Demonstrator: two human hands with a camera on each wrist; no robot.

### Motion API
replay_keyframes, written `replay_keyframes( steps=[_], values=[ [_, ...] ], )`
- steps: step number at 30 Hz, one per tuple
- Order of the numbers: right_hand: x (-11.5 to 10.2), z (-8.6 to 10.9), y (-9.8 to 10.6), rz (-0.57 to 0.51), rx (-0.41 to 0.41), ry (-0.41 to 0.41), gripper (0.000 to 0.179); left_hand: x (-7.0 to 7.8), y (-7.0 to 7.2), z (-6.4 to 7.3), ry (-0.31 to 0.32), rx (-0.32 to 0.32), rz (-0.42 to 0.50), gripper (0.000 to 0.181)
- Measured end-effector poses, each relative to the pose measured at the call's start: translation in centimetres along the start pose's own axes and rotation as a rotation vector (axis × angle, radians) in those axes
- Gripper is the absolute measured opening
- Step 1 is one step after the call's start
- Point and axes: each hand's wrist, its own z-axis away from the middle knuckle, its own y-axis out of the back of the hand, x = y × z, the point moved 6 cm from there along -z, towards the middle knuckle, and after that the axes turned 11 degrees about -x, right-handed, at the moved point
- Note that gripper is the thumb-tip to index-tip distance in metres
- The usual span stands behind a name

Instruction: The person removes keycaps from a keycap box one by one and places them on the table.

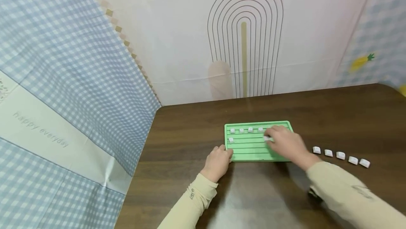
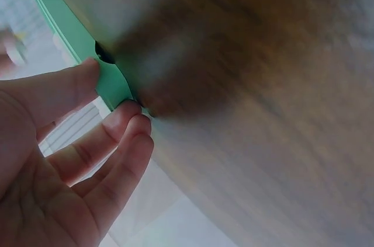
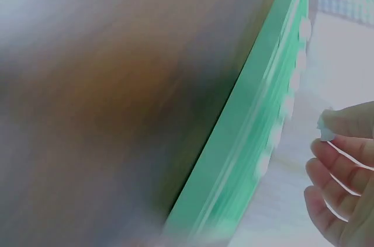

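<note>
White keycap point(image 1: 267, 138) pinched between thumb and forefinger of the right hand point(image 1: 286, 144), held above the right part of the green tray point(image 1: 250, 155); in the right wrist view, seen clear of the green edge, with the other fingers point(image 3: 327, 178) loosely bent below. Gripping the near left corner of that same tray with the left hand point(image 1: 217, 162) — thumb to one side of the corner, forefinger to the other, as shown in the left wrist view.

Below both hands, tray lying flat on the brown wooden surface point(image 1: 190, 133), crossed lengthwise by raised ridges; along the far ridge, set out in a row, seated keycaps point(image 1: 250, 129), the rightmost partly hidden by the right hand; at the left end of the next row, one lone keycap point(image 1: 231, 140).

Further right, beyond the tray and near the cream right sleeve point(image 1: 349, 186), five loose keycaps point(image 1: 340, 155) in a slanting line on the surface, just beside one another; opposite, cream left sleeve point(image 1: 193, 199) reaching in from below.

Farthest out, behind the surface, white cloth point(image 1: 180, 28) printed with nested arches point(image 1: 245, 38); down the left, blue checked cloth point(image 1: 79, 63) with a pale band lettered "happy everyday" point(image 1: 41, 129) — and at the far right, more blue check, with a yellow-and-green motif point(image 1: 361, 62).
</note>
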Motion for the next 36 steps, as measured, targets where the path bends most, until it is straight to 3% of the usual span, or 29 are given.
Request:
replay_keyframes(
  steps=[5, 10, 13, 17, 21, 26, 31, 36],
  values=[
    [6.3, 6.2, 2.3, 0.022, -0.040, -0.132, 0.016, 0.1, 0.0, -0.1, -0.004, 0.005, 0.018, 0.008],
    [11.0, 11.6, 1.3, 0.069, -0.136, -0.254, 0.015, -0.1, 0.1, -0.1, -0.008, 0.004, 0.033, 0.007],
    [12.2, 13.4, 0.0, 0.081, -0.176, -0.281, 0.009, -0.2, 0.2, -0.1, -0.012, 0.001, 0.036, 0.007],
    [12.8, 14.1, -0.8, 0.068, -0.157, -0.294, 0.006, -0.3, 0.1, 0.0, -0.005, 0.011, 0.031, 0.010],
    [12.9, 14.1, -0.5, 0.053, -0.163, -0.317, 0.017, -0.1, 0.1, -0.2, -0.011, 0.023, 0.037, 0.010],
    [10.7, 12.4, 1.2, 0.023, -0.119, -0.284, 0.031, 0.0, 0.4, -0.1, -0.022, 0.021, 0.040, 0.008],
    [5.9, 7.9, 2.4, -0.031, 0.016, -0.148, 0.027, 0.0, 0.5, -0.1, -0.008, 0.008, 0.029, 0.006],
    [1.3, 1.7, 0.4, -0.123, 0.034, -0.060, 0.020, -0.1, 0.4, -0.1, 0.008, -0.010, 0.032, 0.005]
  ],
)
